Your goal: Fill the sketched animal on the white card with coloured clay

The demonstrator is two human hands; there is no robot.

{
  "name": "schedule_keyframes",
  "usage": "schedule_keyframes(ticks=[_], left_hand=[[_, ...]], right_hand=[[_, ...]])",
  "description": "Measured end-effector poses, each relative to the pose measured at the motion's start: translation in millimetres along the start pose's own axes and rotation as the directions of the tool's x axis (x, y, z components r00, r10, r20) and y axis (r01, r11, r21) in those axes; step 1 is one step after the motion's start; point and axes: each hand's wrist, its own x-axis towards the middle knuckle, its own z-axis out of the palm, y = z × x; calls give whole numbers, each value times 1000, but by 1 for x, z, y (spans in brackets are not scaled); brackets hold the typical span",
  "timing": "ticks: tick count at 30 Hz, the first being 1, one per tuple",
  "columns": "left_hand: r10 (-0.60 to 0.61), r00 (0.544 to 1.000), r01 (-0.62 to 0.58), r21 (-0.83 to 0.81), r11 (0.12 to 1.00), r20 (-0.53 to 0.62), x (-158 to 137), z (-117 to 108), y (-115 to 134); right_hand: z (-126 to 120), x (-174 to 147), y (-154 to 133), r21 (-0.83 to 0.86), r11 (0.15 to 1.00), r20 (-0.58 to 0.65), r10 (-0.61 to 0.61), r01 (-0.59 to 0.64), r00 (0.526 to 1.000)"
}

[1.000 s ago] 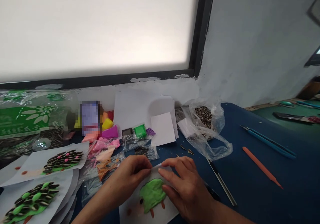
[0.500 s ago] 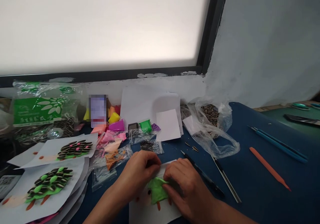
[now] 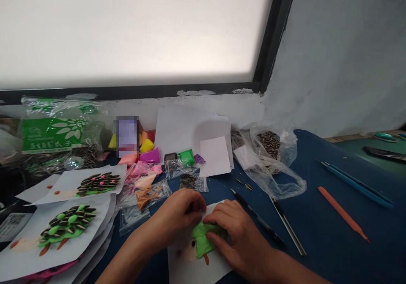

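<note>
A flat piece of bright green clay [image 3: 202,242] lies on a white sheet of paper [image 3: 184,271], against a pale clay head with a black eye [image 3: 193,243] and above a small brown clay leg [image 3: 206,259]. My right hand [image 3: 236,237] covers the clay's right side, its thumb on the surface and its bent fingers at the upper edge. My left hand [image 3: 180,210] is closed at the clay's upper left edge; its curled fingertips hide whatever is between them.
Finished hedgehog pictures [image 3: 68,225] with seed spines are stacked at left. Behind are clay packets [image 3: 147,170], a green seed bag [image 3: 53,132] and an open plastic bag of seeds [image 3: 269,144]. A black pen [image 3: 258,218], metal-ended tool [image 3: 288,227], orange tool [image 3: 342,214] and blue tweezers [image 3: 355,184] lie at right.
My right thumb and fingers have shifted over the green clay, and its raised right edge now lies under them. My left hand stays at the upper edge. The view has shifted slightly.
</note>
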Motion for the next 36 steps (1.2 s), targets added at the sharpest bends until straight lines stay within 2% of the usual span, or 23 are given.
schedule_keyframes(ticks=[6,13,20,27,31,36], left_hand=[[-1,1000,0,22,1000,5,-1,1,1],[82,996,-81,-46,996,19,-4,-1,-10],[116,992,-115,-26,993,39,-6,-4,-10],[130,991,-129,-44,991,28,-6,-2,-12],[118,993,-116,-41,992,31,-7,-4,-10],[125,992,-124,-30,992,35,-7,-4,-9]], right_hand=[[-1,0,-3,37,995,-54,-88,90,995],[-3,-1,-4,1,1000,7,22,-22,1000],[-4,-2,-8,-69,984,-45,-165,162,985],[-3,-5,-8,-100,958,-52,-275,269,960],[-1,-6,-8,-90,958,-72,-279,273,958],[-3,-5,-8,-76,957,-16,-281,279,960]])
